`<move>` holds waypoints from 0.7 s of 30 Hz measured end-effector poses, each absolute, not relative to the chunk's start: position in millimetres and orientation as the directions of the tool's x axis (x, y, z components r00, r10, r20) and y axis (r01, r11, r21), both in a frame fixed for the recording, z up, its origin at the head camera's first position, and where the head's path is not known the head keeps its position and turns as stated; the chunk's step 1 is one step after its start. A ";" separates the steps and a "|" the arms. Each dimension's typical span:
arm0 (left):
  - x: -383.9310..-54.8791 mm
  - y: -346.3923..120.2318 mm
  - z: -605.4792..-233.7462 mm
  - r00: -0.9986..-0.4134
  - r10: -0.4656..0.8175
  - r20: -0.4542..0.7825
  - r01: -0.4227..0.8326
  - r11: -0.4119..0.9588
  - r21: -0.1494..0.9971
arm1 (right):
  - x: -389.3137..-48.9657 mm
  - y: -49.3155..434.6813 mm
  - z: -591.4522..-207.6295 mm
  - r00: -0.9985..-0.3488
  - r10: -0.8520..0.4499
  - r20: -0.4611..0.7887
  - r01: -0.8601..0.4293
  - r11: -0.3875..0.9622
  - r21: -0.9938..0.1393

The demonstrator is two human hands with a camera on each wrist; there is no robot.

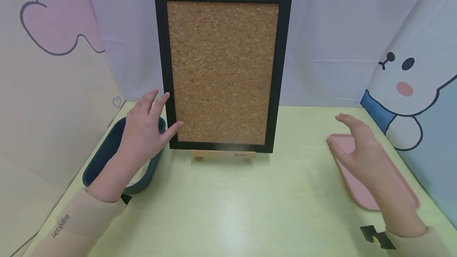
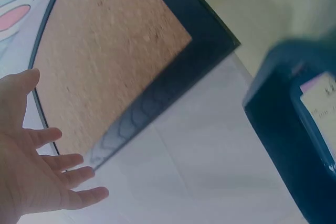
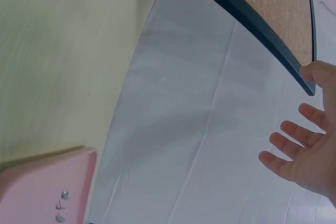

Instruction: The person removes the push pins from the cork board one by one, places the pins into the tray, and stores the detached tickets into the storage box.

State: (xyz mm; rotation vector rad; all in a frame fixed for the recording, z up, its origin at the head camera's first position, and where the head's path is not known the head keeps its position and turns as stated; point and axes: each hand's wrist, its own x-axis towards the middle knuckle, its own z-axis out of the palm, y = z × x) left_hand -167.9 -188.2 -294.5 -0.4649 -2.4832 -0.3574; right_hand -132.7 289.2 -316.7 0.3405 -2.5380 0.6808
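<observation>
A cork board (image 1: 223, 70) in a black frame stands upright on a small wooden stand (image 1: 223, 154). My left hand (image 1: 144, 126) hovers over a dark blue basket (image 1: 103, 156), fingers spread beside the frame's left edge, holding nothing. Inside the basket, a piece of paper with writing (image 2: 323, 108) shows in the left wrist view. Over on the right, my right hand (image 1: 362, 154) is held above a pink tray (image 1: 396, 181), its fingers relaxed and apart with nothing in them. Several small silvery pins (image 3: 60, 218) lie in the tray in the right wrist view.
A pale yellow-green table (image 1: 228, 201) carries everything. White cloth (image 1: 328, 31) hangs behind the board. Printed panels close in both sides, with a pink shape at left (image 1: 64, 15) and a cartoon face at right (image 1: 410, 74).
</observation>
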 end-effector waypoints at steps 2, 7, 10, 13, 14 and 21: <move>-163.6 -182.5 -298.3 -0.764 0.261 0.590 0.414 0.900 0.138 | -130.8 281.8 -319.7 -0.838 -0.131 0.530 -0.376 0.842 -0.387; -154.3 -166.7 -307.8 -0.759 0.301 0.577 0.444 0.888 0.120 | -129.3 266.5 -328.7 -0.780 -0.199 0.594 -0.457 0.829 -0.323; -150.9 -157.4 -313.8 -0.749 0.333 0.573 0.469 0.877 0.104 | -128.8 257.9 -335.3 -0.761 -0.238 0.603 -0.476 0.836 -0.271; -147.5 -149.8 -319.5 -0.767 0.348 0.540 0.466 0.879 0.095 | -128.0 249.8 -342.3 -0.768 -0.269 0.582 -0.479 0.844 -0.242; -146.5 -147.7 -321.3 -0.777 0.351 0.523 0.463 0.881 0.097 | -127.4 247.5 -344.3 -0.777 -0.276 0.566 -0.475 0.847 -0.239; -138.8 -134.5 -330.5 -0.837 0.369 0.403 0.434 0.897 0.081 | -125.1 236.6 -358.5 -0.838 -0.322 0.440 -0.451 0.863 -0.227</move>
